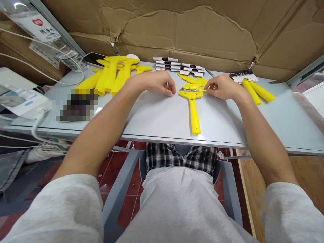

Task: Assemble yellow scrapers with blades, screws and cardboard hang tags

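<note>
A yellow scraper (pixel 193 114) lies on the table in front of me, its handle toward me and its wide head pointing away. Against the head's far edge is a strip of metal, with loose yellow plastic pieces (pixel 191 79) just beyond. My left hand (pixel 157 83) hovers left of the head, fingers curled and thumb against fingertips; a tiny thing may be in the pinch, too small to name. On the other side, my right hand (pixel 221 87) has its fingertips closed at the right end of a thin yellow plastic piece (pixel 202 90) by the scraper head.
Several yellow scraper handles (pixel 108 76) are heaped at the left, near a blurred dark object (pixel 78 105). White folded cards (pixel 167 64) stand in stacks at the back. Two yellow handles (pixel 253 91) lie at right beside a black-and-white card (pixel 243 75). Cardboard (pixel 187 30) walls the back.
</note>
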`<state>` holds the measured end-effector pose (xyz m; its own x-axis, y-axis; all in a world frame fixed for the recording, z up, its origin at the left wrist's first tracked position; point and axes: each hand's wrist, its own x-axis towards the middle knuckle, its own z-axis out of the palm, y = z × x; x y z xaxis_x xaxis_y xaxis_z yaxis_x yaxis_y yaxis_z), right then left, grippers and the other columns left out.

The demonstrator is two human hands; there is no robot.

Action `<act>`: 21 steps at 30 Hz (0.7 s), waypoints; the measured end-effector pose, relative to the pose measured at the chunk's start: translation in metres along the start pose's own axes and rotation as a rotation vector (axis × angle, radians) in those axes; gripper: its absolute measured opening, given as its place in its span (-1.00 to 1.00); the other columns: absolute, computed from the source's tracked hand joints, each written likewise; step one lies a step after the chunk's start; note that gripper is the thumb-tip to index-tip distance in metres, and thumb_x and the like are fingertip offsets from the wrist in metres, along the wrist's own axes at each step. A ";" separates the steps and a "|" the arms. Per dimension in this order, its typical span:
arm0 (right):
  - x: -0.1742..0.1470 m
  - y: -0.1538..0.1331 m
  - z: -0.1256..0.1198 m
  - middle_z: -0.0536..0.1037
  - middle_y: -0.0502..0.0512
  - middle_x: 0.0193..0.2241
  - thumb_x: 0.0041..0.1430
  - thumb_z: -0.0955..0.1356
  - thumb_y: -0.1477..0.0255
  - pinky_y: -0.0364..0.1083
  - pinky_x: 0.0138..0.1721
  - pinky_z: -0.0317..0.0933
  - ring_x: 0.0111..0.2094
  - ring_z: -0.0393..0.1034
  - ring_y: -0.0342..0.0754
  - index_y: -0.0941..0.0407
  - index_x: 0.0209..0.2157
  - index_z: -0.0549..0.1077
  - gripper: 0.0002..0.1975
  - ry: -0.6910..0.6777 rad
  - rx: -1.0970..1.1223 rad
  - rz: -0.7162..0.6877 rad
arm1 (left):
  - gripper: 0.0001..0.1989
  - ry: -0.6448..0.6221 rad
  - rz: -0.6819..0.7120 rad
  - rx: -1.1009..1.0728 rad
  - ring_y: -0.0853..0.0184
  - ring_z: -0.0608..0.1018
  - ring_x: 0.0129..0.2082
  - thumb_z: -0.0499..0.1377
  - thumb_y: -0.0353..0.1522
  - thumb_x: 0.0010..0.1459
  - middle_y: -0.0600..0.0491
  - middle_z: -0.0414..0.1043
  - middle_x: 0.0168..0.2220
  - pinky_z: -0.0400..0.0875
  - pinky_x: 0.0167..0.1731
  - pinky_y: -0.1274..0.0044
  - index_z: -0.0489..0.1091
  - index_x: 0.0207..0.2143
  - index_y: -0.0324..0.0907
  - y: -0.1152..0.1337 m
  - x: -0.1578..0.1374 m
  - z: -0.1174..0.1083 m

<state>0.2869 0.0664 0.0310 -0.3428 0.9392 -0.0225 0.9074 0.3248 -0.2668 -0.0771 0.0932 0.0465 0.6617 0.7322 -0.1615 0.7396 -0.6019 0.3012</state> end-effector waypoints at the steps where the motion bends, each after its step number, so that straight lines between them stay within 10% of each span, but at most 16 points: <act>1: 0.000 -0.001 0.000 0.71 0.23 -0.11 0.40 0.49 0.28 0.07 0.19 0.50 -0.09 0.56 0.00 0.09 0.10 0.81 -0.65 0.010 0.009 -0.004 | -0.60 0.011 -0.001 0.007 0.12 0.77 -0.06 0.36 -0.03 0.21 0.08 0.85 -0.10 0.53 0.07 0.40 0.84 -0.05 0.01 0.000 0.001 0.002; 12: -0.010 -0.040 0.012 0.72 0.20 -0.05 0.36 0.56 0.11 -0.06 0.02 0.53 -0.14 0.51 -0.13 0.11 0.05 0.80 -0.59 0.229 0.459 -0.180 | -0.69 0.451 0.182 -0.322 0.22 0.60 -0.28 0.39 -0.07 0.32 -0.03 0.70 -0.30 0.48 -0.16 0.39 0.77 -0.17 -0.11 0.015 0.020 0.031; 21: -0.017 -0.066 0.013 0.70 0.26 0.11 0.47 0.49 -0.16 0.05 0.23 0.61 0.09 0.62 0.01 0.06 0.24 0.77 -0.35 0.230 0.389 -0.152 | -0.52 0.493 0.111 -0.626 0.11 0.71 -0.07 0.41 0.12 0.36 -0.10 0.77 -0.19 0.62 -0.10 0.34 0.72 -0.18 -0.11 0.053 0.023 0.053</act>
<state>0.2298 0.0277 0.0364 -0.3616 0.8991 0.2466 0.6777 0.4352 -0.5928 -0.0159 0.0614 0.0087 0.4886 0.8232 0.2892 0.3700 -0.4956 0.7858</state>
